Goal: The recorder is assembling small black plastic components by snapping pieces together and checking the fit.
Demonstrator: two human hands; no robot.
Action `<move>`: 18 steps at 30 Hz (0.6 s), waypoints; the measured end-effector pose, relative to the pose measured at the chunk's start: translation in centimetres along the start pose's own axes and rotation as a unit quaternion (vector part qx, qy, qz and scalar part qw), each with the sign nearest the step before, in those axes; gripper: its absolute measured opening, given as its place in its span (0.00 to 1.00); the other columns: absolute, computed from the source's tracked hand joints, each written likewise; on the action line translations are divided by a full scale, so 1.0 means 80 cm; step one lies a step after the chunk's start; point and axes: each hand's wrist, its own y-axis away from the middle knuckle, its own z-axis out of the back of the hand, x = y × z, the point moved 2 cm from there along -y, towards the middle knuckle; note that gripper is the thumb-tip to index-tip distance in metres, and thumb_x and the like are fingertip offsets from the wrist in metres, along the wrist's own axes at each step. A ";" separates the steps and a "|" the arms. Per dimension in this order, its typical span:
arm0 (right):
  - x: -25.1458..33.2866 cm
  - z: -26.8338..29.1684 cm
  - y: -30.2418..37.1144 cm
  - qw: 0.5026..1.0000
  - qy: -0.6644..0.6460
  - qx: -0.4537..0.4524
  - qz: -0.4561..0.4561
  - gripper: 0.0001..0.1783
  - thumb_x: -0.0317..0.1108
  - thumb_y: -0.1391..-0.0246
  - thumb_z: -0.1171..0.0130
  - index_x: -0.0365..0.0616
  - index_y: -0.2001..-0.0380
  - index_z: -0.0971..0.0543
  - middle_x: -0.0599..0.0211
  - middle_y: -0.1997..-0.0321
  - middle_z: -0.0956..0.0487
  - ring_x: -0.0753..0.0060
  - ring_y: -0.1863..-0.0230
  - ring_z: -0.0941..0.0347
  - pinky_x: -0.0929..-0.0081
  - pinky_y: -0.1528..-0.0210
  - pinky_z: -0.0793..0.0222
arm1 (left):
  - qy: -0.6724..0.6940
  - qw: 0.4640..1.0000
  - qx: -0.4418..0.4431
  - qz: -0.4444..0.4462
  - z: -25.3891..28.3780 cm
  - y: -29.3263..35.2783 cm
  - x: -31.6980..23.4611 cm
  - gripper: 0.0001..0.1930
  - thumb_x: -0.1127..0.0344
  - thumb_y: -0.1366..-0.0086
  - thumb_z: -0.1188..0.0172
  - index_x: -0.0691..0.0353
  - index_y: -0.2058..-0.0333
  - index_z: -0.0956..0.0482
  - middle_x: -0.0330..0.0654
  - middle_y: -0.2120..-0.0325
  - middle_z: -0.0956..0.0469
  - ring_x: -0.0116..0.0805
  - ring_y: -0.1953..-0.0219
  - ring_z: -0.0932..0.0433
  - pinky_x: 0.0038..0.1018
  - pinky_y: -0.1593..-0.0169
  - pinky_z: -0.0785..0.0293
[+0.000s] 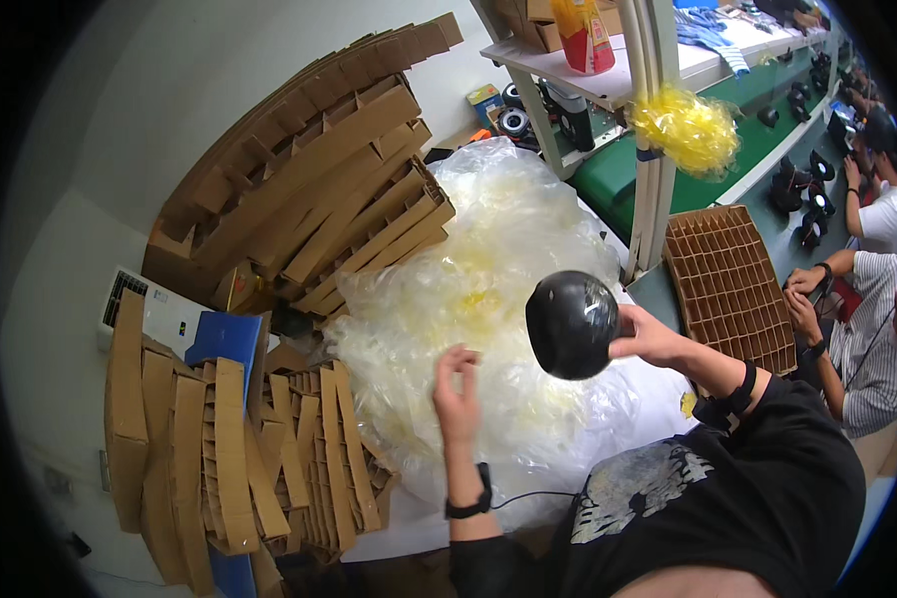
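Note:
My right hand [650,338] grips a glossy black round shell [571,325] by its right side, with the thumb and fingers closed at its edge. The shell is held up over a big heap of clear plastic bags [448,329]. My left hand [456,394] hovers above the same heap, left of the shell and apart from it. Its fingers are partly bent and spread, and nothing shows between them. Both wrists wear black bands. What lies under the bags is mostly hidden.
Stacked cardboard dividers [299,189] rise at the far left, with more cardboard trays [229,448] nearer. A divider grid [733,284] lies on the right. A bundle of yellow film [690,130] hangs on a shelf post [656,199]. Co-workers sit along a green conveyor [743,130].

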 end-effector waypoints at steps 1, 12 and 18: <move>-0.001 -0.002 0.008 0.994 0.090 -0.002 0.054 0.36 0.40 0.64 0.27 0.38 0.50 0.29 0.63 0.51 0.26 0.70 0.45 0.34 0.71 0.40 0.43 | 0.017 0.999 0.023 -0.034 -0.026 0.021 -0.030 0.20 0.58 0.35 0.48 0.67 0.50 0.33 0.46 0.62 0.23 0.36 0.57 0.25 0.32 0.48 0.34; 0.048 -0.033 0.078 0.860 0.434 0.116 0.242 0.35 0.51 0.69 0.26 0.37 0.61 0.24 0.61 0.69 0.28 0.61 0.65 0.34 0.70 0.62 0.37 | 0.084 0.986 -0.041 -0.140 -0.075 0.087 -0.119 0.30 0.47 0.33 0.56 0.73 0.49 0.36 0.51 0.55 0.29 0.40 0.50 0.31 0.35 0.43 0.41; 0.030 -0.007 0.098 0.889 0.308 0.329 0.079 0.34 0.48 0.66 0.27 0.37 0.58 0.24 0.61 0.65 0.26 0.65 0.60 0.31 0.72 0.56 0.37 | 0.095 0.876 0.471 0.036 -0.128 0.059 -0.135 0.20 0.58 0.35 0.48 0.67 0.51 0.31 0.42 0.59 0.24 0.29 0.56 0.26 0.25 0.49 0.33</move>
